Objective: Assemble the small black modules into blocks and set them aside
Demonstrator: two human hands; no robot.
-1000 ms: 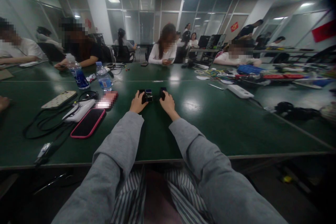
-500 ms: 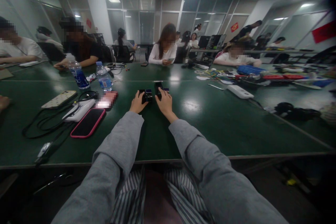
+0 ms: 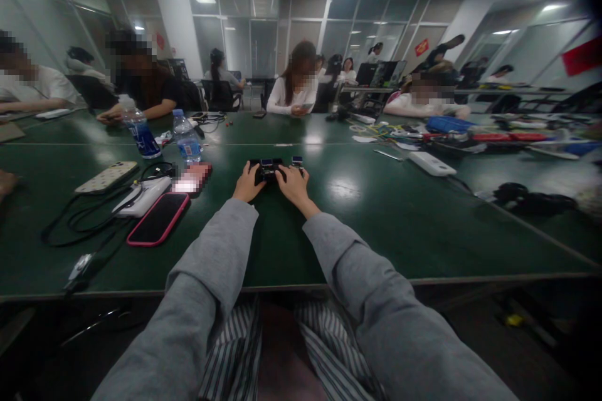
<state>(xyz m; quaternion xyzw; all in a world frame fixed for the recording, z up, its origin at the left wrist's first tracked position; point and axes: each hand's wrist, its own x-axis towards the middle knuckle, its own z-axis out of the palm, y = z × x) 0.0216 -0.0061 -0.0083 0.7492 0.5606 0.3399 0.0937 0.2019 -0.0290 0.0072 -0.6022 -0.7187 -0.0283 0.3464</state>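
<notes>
My left hand is closed around the left side of a small black box-like device on the table, with the thumb at its near edge. My right hand grips the right end of the same dark group, thumb and fingers bent over it. Whether this is one piece or two set together, I cannot tell. Just beyond the right hand's fingers lies another small item with a dark, shiny top and a pale edge. The fingers hide much of the dark parts.
On the green table, left, are a pink-rimmed phone, a white power bank with cables, a patterned phone and two bottles. A white power strip and tangled cables lie right. Several people sit around.
The black piece under my right hand has come down from its raised position and now sits against the left one. The small item beyond my right hand is more exposed. My left hand has hardly moved.
</notes>
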